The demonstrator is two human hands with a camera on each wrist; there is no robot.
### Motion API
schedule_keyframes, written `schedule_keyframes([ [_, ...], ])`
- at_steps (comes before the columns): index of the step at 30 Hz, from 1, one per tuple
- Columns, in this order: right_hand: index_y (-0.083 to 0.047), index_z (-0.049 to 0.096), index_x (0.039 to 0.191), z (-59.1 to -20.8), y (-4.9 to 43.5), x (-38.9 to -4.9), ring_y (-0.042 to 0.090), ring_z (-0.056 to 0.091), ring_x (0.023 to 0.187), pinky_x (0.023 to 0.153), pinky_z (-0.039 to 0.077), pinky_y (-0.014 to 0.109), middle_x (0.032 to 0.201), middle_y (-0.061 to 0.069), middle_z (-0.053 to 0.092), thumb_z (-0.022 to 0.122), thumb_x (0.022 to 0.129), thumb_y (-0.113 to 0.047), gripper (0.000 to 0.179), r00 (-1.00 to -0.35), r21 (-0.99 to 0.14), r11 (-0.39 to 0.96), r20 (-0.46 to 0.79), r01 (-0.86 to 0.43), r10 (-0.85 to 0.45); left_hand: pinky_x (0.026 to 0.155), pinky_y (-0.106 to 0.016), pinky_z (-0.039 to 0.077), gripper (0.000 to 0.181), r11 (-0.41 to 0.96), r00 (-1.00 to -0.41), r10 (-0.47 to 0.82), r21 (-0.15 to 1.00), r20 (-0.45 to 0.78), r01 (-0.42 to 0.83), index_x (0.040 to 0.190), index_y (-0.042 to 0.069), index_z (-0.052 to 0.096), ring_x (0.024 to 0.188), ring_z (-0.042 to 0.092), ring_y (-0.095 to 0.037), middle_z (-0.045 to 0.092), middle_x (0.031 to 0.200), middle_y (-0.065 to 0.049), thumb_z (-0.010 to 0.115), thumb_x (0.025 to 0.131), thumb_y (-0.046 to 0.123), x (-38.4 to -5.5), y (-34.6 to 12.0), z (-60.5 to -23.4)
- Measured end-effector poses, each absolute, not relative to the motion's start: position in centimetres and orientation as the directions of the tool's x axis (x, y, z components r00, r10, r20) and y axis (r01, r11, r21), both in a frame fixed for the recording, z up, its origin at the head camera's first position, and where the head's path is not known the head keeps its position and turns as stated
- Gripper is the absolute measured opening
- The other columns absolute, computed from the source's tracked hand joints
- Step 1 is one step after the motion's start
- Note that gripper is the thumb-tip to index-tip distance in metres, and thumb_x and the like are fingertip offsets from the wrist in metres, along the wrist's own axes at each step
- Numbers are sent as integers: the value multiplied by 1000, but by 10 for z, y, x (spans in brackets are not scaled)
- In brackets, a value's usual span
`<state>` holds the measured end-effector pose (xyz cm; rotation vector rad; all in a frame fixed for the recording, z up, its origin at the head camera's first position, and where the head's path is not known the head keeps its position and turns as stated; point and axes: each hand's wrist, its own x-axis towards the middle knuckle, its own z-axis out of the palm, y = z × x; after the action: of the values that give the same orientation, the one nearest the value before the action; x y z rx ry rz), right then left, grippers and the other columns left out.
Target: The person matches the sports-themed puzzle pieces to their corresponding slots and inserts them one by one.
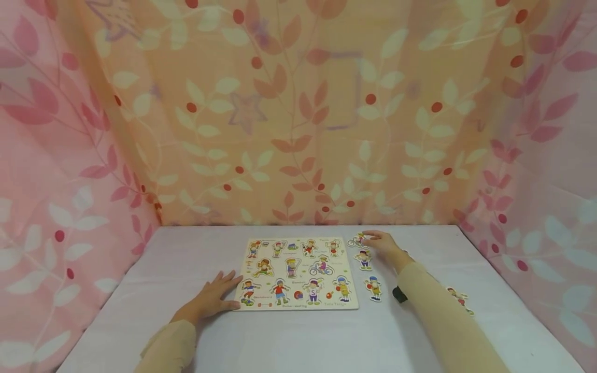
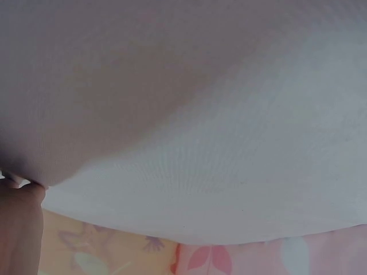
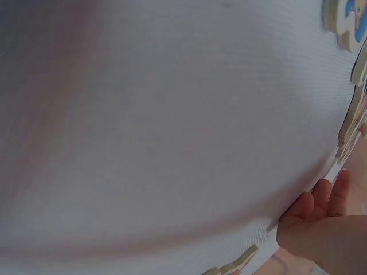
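Note:
A puzzle board [image 1: 280, 306] with printed sports figures lies flat on the white table. At its left edge my left hand [image 1: 212, 296] rests with fingers spread, thumb and fingertips touching the rim; the left wrist view shows only part of this hand [image 2: 20, 223]. My right hand [image 1: 383, 245] is just beyond the board's top right corner, its thumb and fingers at the right side of a cyclist puzzle piece [image 1: 357, 241], seemingly pinching it. In the right wrist view the hand [image 3: 321, 223] has bent fingers, and their contact with the piece is hidden.
Right of the board lie a purple-capped figure piece [image 1: 364, 260] and a blue-capped figure piece [image 1: 373, 288]. Another figure piece [image 1: 459, 300] lies beyond my right forearm. A dark object [image 1: 399, 294] shows beside that forearm. Patterned curtains [image 1: 298, 129] enclose the table's back and sides.

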<state>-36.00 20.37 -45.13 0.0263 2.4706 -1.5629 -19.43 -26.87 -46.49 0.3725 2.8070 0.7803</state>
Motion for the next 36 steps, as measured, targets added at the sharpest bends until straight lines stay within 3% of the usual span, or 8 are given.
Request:
schedule_keyframes([
  [6, -1, 44, 143, -452, 199, -368, 42, 17, 143, 117, 10, 54, 152, 25, 29, 63, 95, -21, 56, -957, -891, 396, -277, 223, -85, 106, -73, 7, 78, 840, -948, 288, 511, -134, 183, 144, 4, 44, 140, 11, -54, 28, 152, -28, 74, 82, 40, -197, -268, -463],
  [12, 8, 48, 136, -449, 190, -370, 41, 27, 138, 117, 13, 50, 145, 29, 38, 64, 91, -11, 52, -962, -898, 391, -256, 199, -97, 107, -72, 8, 79, 858, -954, 263, 488, -146, 161, 144, 6, 45, 141, 11, -52, 29, 153, -25, 76, 80, 40, -199, -269, -461],
  [21, 8, 59, 125, -455, 184, -386, 39, 43, 128, 115, 23, 45, 138, 26, 49, 70, 86, -8, 43, -963, -836, 500, -268, 225, -13, 107, -72, 8, 79, 844, -954, 269, 511, -135, 166, 144, 4, 45, 140, 11, -53, 28, 153, -27, 75, 80, 39, -195, -269, -461],
  [29, 5, 66, 112, -445, 182, -376, 50, 29, 131, 114, 6, 58, 126, 24, 58, 72, 86, -13, 32, -959, -767, 588, -281, 255, 49, 108, -72, 7, 80, 843, -950, 277, 510, -142, 169, 145, 5, 44, 141, 9, -52, 27, 154, -26, 74, 81, 42, -199, -269, -470],
  [34, 2, 67, 100, -464, 189, -397, 44, 40, 114, 107, 21, 56, 107, 20, 63, 78, 81, -15, 27, -952, -762, 584, -299, 278, 64, 108, -72, 6, 81, 842, -949, 277, 514, -152, 164, 145, 4, 43, 141, 9, -52, 26, 154, -26, 73, 81, 44, -199, -269, -470],
  [36, -2, 68, 90, -480, 197, -414, 35, 47, 99, 97, 35, 46, 95, 14, 63, 82, 78, -16, 23, -955, -794, 547, -296, 266, 35, 107, -72, 6, 81, 839, -948, 281, 517, -149, 168, 145, 4, 43, 141, 9, -53, 26, 153, -27, 73, 81, 44, -198, -269, -469],
])
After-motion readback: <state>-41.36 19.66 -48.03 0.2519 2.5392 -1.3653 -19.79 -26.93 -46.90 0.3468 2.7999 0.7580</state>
